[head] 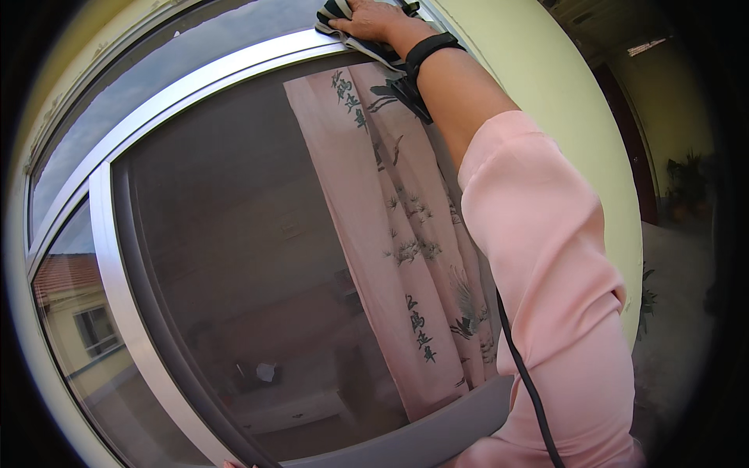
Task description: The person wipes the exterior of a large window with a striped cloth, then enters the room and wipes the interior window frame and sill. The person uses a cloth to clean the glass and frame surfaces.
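My right hand presses a dark-and-white striped cloth against the upper right of the window's silvery metal crossbar, below the top glass pane. Its arm reaches up, with a black strap round the wrist. Only the fingertips of my left hand show at the bottom edge, by the foot of the metal upright; the rest is out of view. Between my hands stretches a dark window screen. A pink curtain with cranes, pine branches and writing hangs behind it.
Left of the upright, a narrow glass pane reflects a tiled roof and a building. A pale yellow-green wall curves down the right of the window. Beyond it are a dark red door and potted plants. A black cord hangs by my sleeve.
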`<state>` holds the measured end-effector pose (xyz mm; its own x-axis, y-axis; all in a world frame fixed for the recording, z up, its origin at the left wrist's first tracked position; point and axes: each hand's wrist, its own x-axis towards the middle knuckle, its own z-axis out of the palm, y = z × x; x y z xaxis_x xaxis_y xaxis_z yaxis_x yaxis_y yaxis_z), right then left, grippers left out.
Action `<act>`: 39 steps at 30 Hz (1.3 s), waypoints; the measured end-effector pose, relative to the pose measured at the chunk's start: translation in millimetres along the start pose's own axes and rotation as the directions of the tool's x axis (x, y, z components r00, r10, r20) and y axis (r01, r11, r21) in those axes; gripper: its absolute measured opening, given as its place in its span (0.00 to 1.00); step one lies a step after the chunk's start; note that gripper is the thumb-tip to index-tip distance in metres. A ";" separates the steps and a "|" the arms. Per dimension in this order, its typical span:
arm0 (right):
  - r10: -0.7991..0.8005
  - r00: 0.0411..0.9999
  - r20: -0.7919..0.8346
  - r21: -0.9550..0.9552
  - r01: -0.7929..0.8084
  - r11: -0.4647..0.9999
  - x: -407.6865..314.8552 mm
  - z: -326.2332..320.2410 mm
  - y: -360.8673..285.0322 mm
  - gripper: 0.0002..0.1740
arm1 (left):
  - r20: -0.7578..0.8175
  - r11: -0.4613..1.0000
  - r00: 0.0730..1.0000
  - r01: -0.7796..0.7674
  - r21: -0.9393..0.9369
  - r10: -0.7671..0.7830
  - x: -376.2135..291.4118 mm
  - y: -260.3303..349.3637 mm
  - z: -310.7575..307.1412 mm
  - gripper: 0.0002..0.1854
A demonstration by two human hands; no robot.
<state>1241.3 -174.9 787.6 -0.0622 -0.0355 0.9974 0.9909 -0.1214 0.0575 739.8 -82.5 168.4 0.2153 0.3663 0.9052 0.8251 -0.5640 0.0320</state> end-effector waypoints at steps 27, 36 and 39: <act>-0.259 0.964 -0.062 -0.459 0.203 0.865 -201.6 -24.3 124.7 0.10 | -0.061 0.992 0.994 0.080 -0.093 -0.085 12.1 23.0 -8.9 0.41; -0.060 0.998 0.003 -0.494 0.054 0.868 -405.9 -37.3 82.3 0.21 | 0.129 0.959 0.991 0.010 -0.283 0.028 3.6 10.0 -40.9 0.34; 0.026 0.998 0.061 -0.442 0.003 0.897 -490.0 -46.0 63.0 0.24 | 0.171 0.961 0.983 -0.020 -0.275 0.070 0.2 2.5 -40.8 0.34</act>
<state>1328.7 -210.9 300.5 -0.0288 0.0216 0.9994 0.8360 -0.5476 0.0359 720.6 -114.1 185.9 0.3586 0.4476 0.8192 0.6453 -0.7530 0.1289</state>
